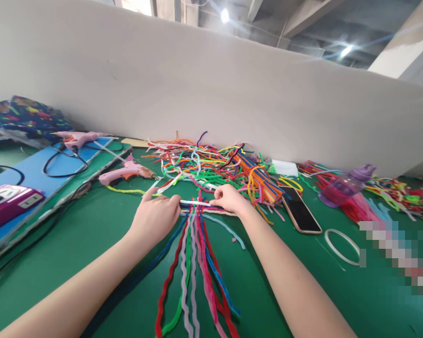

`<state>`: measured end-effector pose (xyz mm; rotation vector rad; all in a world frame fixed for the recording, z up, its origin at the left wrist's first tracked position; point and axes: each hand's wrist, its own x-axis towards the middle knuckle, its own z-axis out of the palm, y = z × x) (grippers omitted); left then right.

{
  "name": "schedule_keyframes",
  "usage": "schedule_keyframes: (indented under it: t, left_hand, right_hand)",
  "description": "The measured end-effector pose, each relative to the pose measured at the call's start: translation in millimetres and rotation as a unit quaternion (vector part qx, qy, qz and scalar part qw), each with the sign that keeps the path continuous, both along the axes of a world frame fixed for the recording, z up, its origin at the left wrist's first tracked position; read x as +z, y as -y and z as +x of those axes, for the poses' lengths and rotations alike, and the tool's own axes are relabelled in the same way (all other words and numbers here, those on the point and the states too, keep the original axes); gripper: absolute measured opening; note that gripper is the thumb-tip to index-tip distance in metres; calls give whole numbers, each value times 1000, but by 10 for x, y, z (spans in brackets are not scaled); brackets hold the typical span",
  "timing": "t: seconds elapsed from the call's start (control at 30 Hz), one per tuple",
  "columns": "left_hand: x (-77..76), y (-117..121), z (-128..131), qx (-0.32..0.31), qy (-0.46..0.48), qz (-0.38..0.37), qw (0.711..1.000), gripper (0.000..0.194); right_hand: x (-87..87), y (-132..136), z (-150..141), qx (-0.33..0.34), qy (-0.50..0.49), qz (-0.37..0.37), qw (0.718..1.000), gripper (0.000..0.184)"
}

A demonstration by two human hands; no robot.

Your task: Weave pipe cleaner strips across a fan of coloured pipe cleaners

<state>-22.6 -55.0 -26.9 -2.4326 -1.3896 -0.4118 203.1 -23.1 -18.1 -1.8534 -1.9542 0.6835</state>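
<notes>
Held white stem between both sets of fingertips, long axis left-right, crosswise to strands fanning out nearside. Pinched one end in left hand, other in right hand; saw neither nearer. Noted glue gun just beyond left fingers, pile past both.

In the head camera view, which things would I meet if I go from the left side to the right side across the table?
Purple power strip, farther pink glue gun, nearer pink glue gun, left hand, white pipe cleaner, right hand, phone, purple bottle.
</notes>
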Motion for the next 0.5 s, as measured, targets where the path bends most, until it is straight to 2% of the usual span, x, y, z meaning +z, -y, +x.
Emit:
schedule_keyframes:
  t: [0.23, 0.3, 0.37, 0.43, 0.5]
  left_hand:
    - [15, 5, -14, 5, 25, 20, 999, 34]
    - [41, 51, 20, -23, 52, 48, 997, 31]
    - [57, 105, 69, -70, 75, 64, 993, 29]
    - [40, 151, 126, -127, 86, 41, 987, 29]
    - [-15, 179, 177, -157, 89, 0, 984, 32]
  right_hand:
    - [-28, -3, -17, 11, -36, -8, 999, 10]
    - [-13, 2, -36, 24, -69, 12, 997, 16]
    - [17, 12, -52, 46, -83, 62, 994, 20]
    - [51, 26, -56, 82, -38, 121, 989, 17]
    - [75, 40, -44, 128, 44, 157, 978, 13]
